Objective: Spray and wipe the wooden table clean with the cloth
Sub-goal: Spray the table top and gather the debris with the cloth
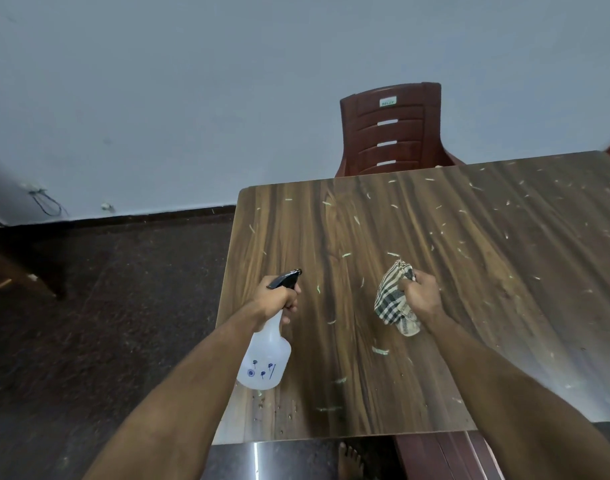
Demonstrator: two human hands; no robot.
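The wooden table point(470, 237) fills the right half of the view, strewn with several small pale scraps. My left hand point(279, 299) grips the neck of a translucent white spray bottle point(265, 362) with a black nozzle pointing forward over the table's left part. My right hand point(421, 296) is closed on a bunched checked cloth point(393, 299), beige with dark stripes, held just above the table's middle. The cloth hangs down to the left of my fist.
A dark red plastic chair point(397, 133) stands behind the table's far edge against a pale wall. Dark floor point(106, 323) lies to the left. A brown chair seat point(445, 455) and a bare foot point(352, 459) show below the near edge.
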